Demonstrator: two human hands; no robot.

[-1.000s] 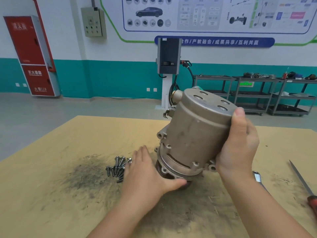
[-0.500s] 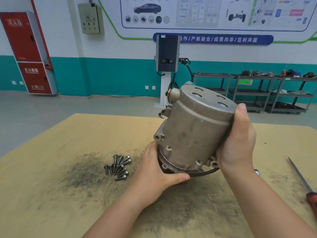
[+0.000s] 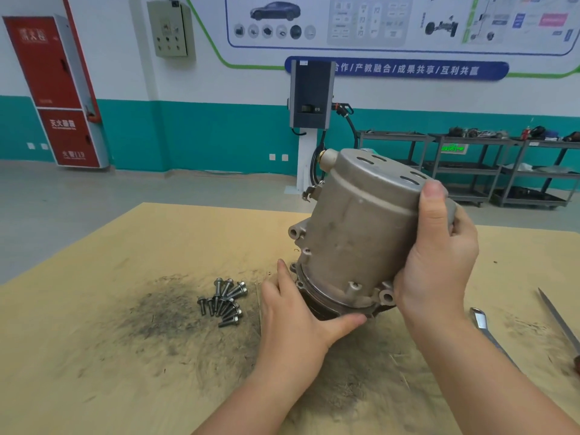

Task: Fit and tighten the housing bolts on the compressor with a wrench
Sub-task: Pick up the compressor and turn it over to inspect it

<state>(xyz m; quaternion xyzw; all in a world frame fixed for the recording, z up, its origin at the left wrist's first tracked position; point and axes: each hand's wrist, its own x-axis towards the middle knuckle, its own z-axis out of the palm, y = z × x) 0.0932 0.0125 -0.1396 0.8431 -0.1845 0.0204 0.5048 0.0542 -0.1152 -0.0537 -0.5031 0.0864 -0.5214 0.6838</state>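
Observation:
The grey metal compressor (image 3: 357, 233) is tilted, its closed end up and to the right, its flanged lower end near the table. My right hand (image 3: 436, 259) grips its right side, thumb lying up along the housing. My left hand (image 3: 295, 312) holds the dark lower end, thumb under the flange and fingers behind it. Several flanged bolts (image 3: 224, 301) lie in a loose pile on the table, left of my left hand. A wrench (image 3: 483, 324) lies on the table to the right, partly hidden by my right forearm.
The wooden table (image 3: 94, 356) carries dark grime smears around the bolts and under the compressor. A long blade-like tool with a red handle (image 3: 558, 321) lies at the right edge. Beyond the table are open floor, a charging post and metal shelves.
My left hand left the bolt pile and took hold of the compressor's lower end. The compressor has been lifted and tipped slightly more to the right.

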